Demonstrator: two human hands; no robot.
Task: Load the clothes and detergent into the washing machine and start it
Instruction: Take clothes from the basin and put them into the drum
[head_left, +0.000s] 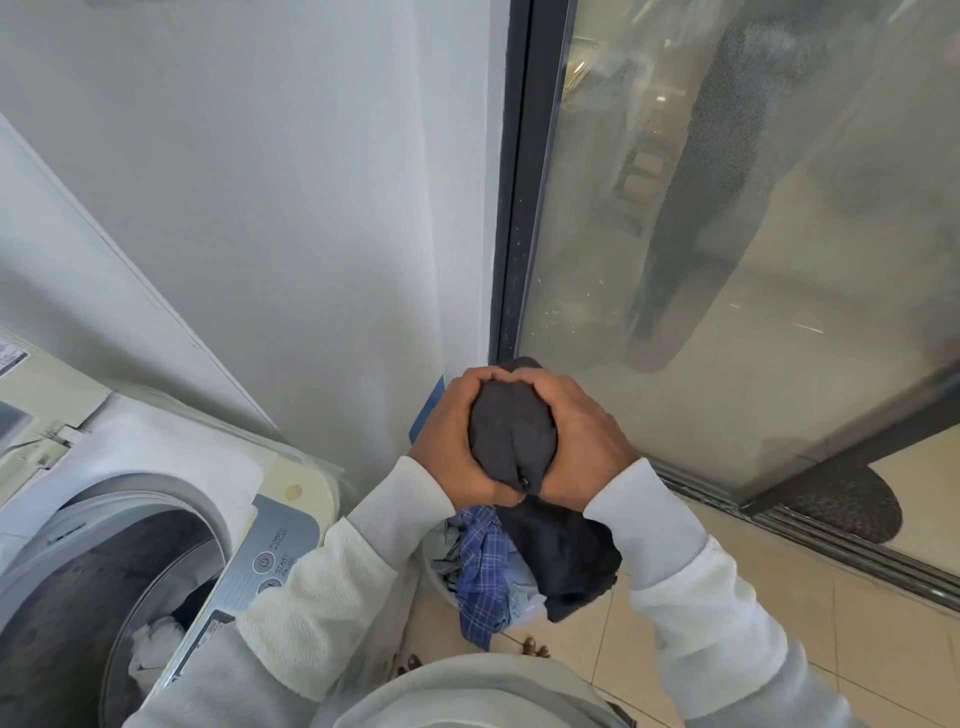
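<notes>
A dark grey garment (511, 431) is bunched between both my hands at chest height, right of the washing machine. My left hand (452, 441) grips its left side and my right hand (582, 441) grips its right side; dark cloth hangs down below them. Under my hands a white laundry basket (435, 569) holds a blue checked garment (483, 571) and other clothes. The top-loading washing machine (171, 499) stands at the lower left with its lid up. In its drum (78, 613) lies a white cloth (153, 649). No detergent is in view.
The machine's control panel (270, 561) with power and start buttons faces me, partly behind my left sleeve. A white wall rises ahead. A sliding glass door (727, 260) and its floor track fill the right side. Beige floor tiles (909, 649) and my bare toes show below.
</notes>
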